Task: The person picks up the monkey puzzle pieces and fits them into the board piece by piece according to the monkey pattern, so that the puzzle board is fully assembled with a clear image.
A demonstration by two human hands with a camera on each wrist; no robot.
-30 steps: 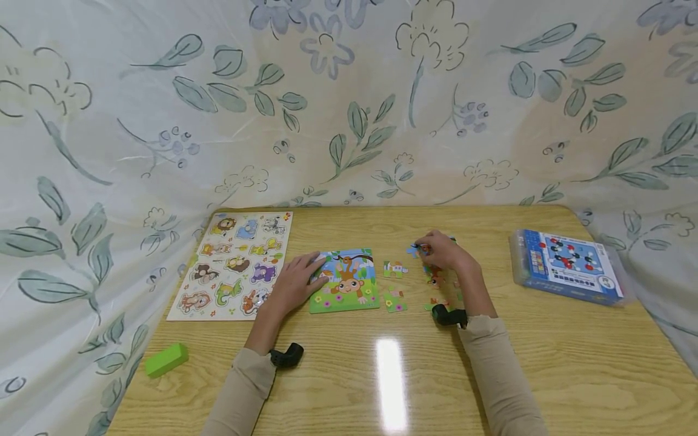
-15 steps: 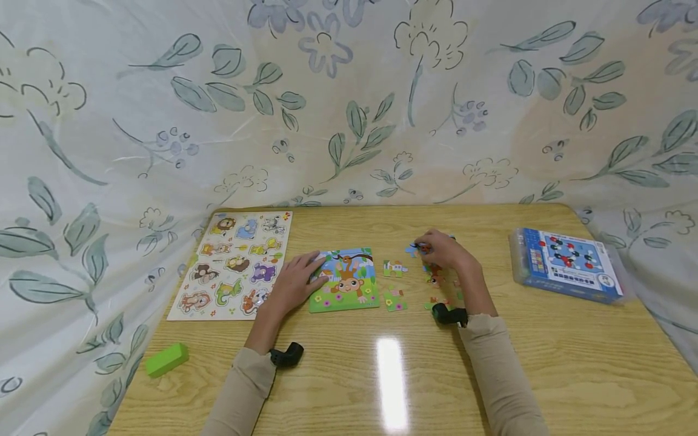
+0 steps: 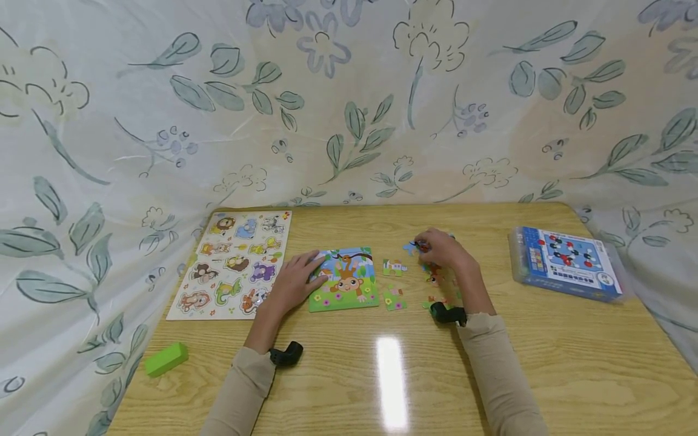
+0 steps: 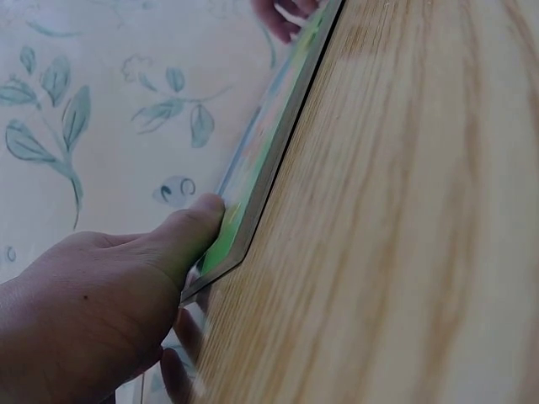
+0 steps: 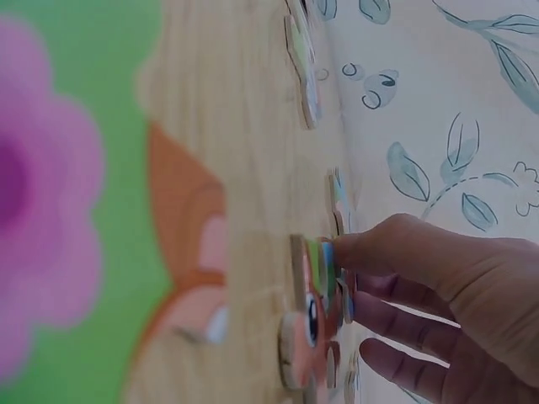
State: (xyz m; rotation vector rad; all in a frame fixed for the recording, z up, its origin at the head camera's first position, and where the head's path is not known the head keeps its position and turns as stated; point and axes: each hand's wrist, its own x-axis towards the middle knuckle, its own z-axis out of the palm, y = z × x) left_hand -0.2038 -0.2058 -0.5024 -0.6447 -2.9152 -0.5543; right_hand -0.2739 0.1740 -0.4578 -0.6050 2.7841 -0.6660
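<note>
At the centre of the table lies a square monkey puzzle board (image 3: 349,297). My left hand (image 3: 291,281) rests at its left side, thumb on the printed face and fingers lying along the upper left corner; in the left wrist view the thumb (image 4: 206,215) presses just inside the board's edge. To the right, my right hand (image 3: 444,249) pinches a blue puzzle piece (image 3: 408,247) with a dark branch between thumb and fingers. In the right wrist view it is low among several jigsaw pieces, and a monkey-eye piece (image 5: 310,332) lies beside the thumb. My hand partly hides these pieces.
Two loose pieces, a house piece (image 3: 392,267) and a flower piece (image 3: 395,299), lie right of the board. An animal peg puzzle (image 3: 234,260) lies at left, above a green block (image 3: 166,360). A boxed molecule set (image 3: 567,263) stands at right. A floral curtain (image 3: 349,121) hangs behind.
Both hands stay nearly in place. The right fingers shift only slightly at the blue puzzle piece, and the left hand keeps resting on the board.
</note>
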